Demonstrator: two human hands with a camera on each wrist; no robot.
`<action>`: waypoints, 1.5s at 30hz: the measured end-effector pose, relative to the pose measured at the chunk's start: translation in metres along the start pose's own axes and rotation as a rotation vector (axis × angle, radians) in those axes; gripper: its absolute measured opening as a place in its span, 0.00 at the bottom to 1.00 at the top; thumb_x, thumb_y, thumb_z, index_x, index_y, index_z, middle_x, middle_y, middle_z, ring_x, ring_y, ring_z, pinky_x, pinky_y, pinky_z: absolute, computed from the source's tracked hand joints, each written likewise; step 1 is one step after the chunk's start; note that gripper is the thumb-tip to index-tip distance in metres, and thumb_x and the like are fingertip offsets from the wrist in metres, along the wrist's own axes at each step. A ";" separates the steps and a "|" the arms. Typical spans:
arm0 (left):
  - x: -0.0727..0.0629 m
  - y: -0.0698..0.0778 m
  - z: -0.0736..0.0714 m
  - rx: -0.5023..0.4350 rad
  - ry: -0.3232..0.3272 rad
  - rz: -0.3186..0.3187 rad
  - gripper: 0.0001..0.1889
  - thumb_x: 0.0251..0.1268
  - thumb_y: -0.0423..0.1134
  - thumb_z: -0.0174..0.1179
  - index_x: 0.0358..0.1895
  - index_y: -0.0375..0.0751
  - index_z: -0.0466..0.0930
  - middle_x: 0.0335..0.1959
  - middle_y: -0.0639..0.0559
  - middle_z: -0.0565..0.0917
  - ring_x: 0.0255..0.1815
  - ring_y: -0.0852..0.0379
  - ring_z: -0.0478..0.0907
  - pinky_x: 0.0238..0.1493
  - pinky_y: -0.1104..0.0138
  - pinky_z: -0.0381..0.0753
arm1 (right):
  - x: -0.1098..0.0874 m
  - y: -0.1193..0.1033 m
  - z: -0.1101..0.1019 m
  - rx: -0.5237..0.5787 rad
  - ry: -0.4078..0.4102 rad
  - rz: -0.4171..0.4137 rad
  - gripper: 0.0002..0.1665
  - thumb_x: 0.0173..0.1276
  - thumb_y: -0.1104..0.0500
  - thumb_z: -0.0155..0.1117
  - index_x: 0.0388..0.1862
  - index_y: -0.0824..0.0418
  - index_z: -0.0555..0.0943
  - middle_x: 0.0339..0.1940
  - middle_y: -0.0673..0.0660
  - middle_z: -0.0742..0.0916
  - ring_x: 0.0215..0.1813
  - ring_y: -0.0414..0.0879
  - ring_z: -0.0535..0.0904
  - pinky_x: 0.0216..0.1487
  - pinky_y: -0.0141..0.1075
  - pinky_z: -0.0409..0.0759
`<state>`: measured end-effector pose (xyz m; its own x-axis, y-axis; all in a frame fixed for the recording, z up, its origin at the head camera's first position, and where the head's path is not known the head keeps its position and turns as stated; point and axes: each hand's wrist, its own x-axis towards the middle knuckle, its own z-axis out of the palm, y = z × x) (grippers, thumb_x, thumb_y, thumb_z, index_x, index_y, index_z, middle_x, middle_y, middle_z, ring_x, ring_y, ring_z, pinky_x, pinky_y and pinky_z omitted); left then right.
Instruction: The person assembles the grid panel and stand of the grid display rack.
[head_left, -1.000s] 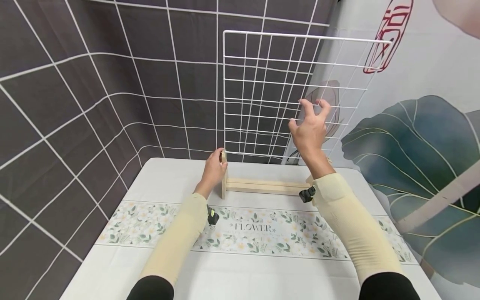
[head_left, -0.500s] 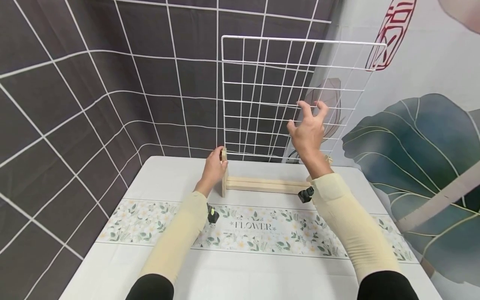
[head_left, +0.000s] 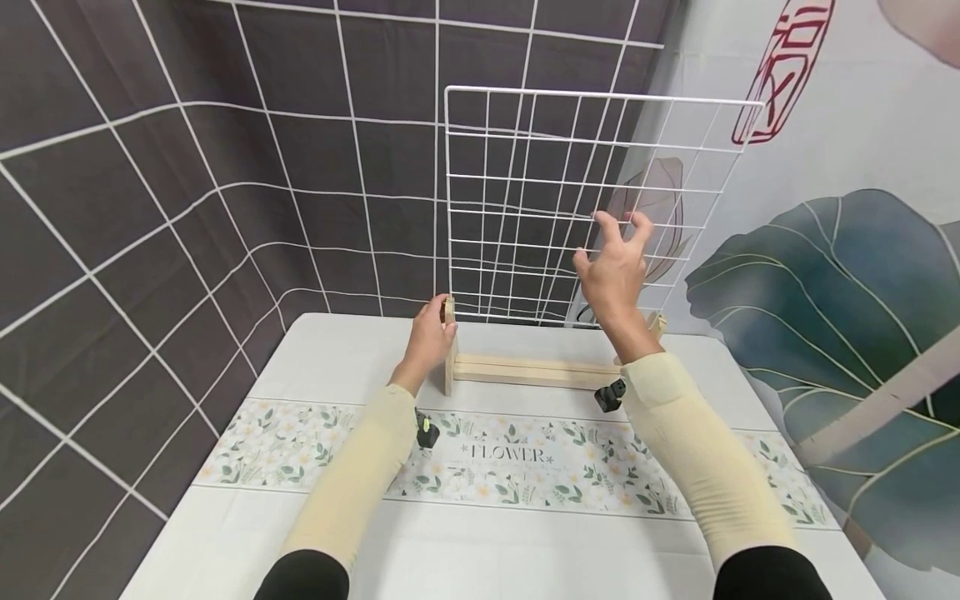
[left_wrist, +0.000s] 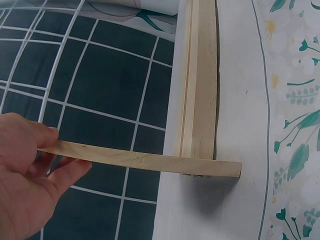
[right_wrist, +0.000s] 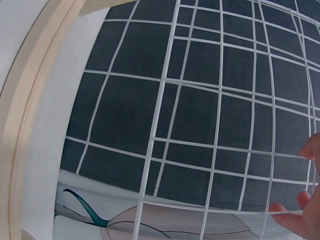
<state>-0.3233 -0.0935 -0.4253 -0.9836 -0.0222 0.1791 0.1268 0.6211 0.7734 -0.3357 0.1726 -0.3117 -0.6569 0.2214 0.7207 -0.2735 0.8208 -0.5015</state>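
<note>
A low wooden stand [head_left: 536, 372] stands at the back of the table. My left hand [head_left: 429, 337] pinches the top of its left upright [left_wrist: 150, 162] between thumb and fingers. A white wire grid panel [head_left: 525, 181] rises above the stand, leaning back, its lower left corner right at that upright's top. My right hand [head_left: 617, 275] grips the panel's wires right of the middle, its fingers spread and curled, as the right wrist view also shows at its edge. My right forearm hides much of the stand's right end; the top of the right upright [head_left: 657, 323] shows beside it.
The white table [head_left: 525, 550] has a floral strip with "FLOWER" printed on it. Behind it hangs a dark cloth [head_left: 360, 158] with white grid lines, and on the right a pale cloth with large blue-green leaves [head_left: 832, 283]. A small black camera [head_left: 610, 395] sits on my right wrist.
The grid panel's top edge has come down and slightly left, and my right hand has moved down a little with it. My left hand has stayed on the upright.
</note>
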 end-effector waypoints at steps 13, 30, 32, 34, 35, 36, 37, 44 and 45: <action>0.001 -0.001 0.001 0.008 -0.002 -0.009 0.32 0.74 0.32 0.56 0.78 0.38 0.58 0.67 0.34 0.74 0.69 0.39 0.75 0.72 0.52 0.74 | -0.007 0.007 0.006 0.008 -0.007 -0.005 0.34 0.62 0.62 0.70 0.68 0.50 0.76 0.73 0.63 0.66 0.25 0.52 0.68 0.27 0.43 0.70; 0.002 -0.001 -0.001 0.008 -0.007 0.011 0.31 0.74 0.31 0.56 0.77 0.37 0.60 0.66 0.34 0.75 0.69 0.39 0.75 0.72 0.52 0.73 | -0.014 0.012 0.012 0.011 0.007 -0.026 0.33 0.60 0.64 0.71 0.65 0.53 0.77 0.71 0.64 0.67 0.25 0.52 0.68 0.26 0.43 0.68; 0.002 -0.001 -0.001 0.005 -0.005 0.019 0.31 0.73 0.31 0.57 0.77 0.36 0.60 0.65 0.33 0.76 0.68 0.38 0.76 0.72 0.51 0.74 | -0.015 0.012 0.013 0.010 0.005 -0.013 0.33 0.60 0.64 0.71 0.66 0.52 0.77 0.71 0.64 0.68 0.25 0.51 0.68 0.26 0.43 0.68; 0.002 -0.001 -0.002 0.009 0.001 0.024 0.31 0.73 0.31 0.57 0.76 0.36 0.61 0.65 0.33 0.76 0.67 0.38 0.76 0.71 0.51 0.75 | -0.015 0.012 0.013 0.006 0.001 -0.005 0.33 0.60 0.64 0.71 0.66 0.52 0.77 0.72 0.63 0.67 0.25 0.50 0.67 0.27 0.42 0.67; 0.003 -0.001 -0.002 0.011 0.003 0.026 0.31 0.73 0.31 0.57 0.76 0.36 0.61 0.64 0.33 0.76 0.67 0.38 0.76 0.71 0.51 0.75 | -0.015 0.012 0.014 0.006 -0.001 -0.003 0.33 0.61 0.64 0.71 0.66 0.52 0.77 0.72 0.63 0.67 0.25 0.49 0.66 0.27 0.42 0.67; 0.003 -0.001 -0.002 0.012 0.005 0.027 0.31 0.73 0.31 0.58 0.76 0.36 0.61 0.64 0.33 0.76 0.67 0.38 0.76 0.71 0.51 0.75 | -0.015 0.012 0.014 0.005 -0.004 -0.004 0.32 0.61 0.63 0.70 0.66 0.52 0.77 0.72 0.64 0.67 0.25 0.49 0.66 0.26 0.41 0.67; 0.003 -0.001 -0.002 0.016 0.007 0.029 0.31 0.73 0.31 0.58 0.76 0.37 0.61 0.64 0.33 0.76 0.67 0.38 0.77 0.71 0.51 0.75 | -0.015 0.013 0.014 0.004 -0.004 -0.005 0.32 0.61 0.63 0.70 0.66 0.52 0.77 0.72 0.64 0.67 0.25 0.48 0.65 0.27 0.41 0.67; 0.003 0.000 -0.004 0.001 -0.023 0.016 0.31 0.73 0.30 0.58 0.76 0.36 0.61 0.66 0.34 0.76 0.67 0.39 0.76 0.71 0.51 0.75 | -0.018 0.017 0.017 0.000 -0.014 -0.019 0.32 0.61 0.64 0.69 0.66 0.54 0.77 0.72 0.65 0.67 0.25 0.47 0.65 0.27 0.41 0.67; 0.003 0.001 -0.005 0.000 -0.028 0.013 0.31 0.72 0.30 0.58 0.76 0.36 0.61 0.66 0.35 0.76 0.68 0.39 0.76 0.71 0.51 0.75 | -0.018 0.017 0.017 -0.001 -0.014 -0.022 0.32 0.61 0.64 0.70 0.66 0.54 0.77 0.72 0.65 0.67 0.25 0.47 0.66 0.27 0.41 0.67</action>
<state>-0.3258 -0.0970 -0.4213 -0.9851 0.0081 0.1718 0.1396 0.6208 0.7714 -0.3403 0.1738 -0.3414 -0.6604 0.1961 0.7248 -0.2871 0.8260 -0.4851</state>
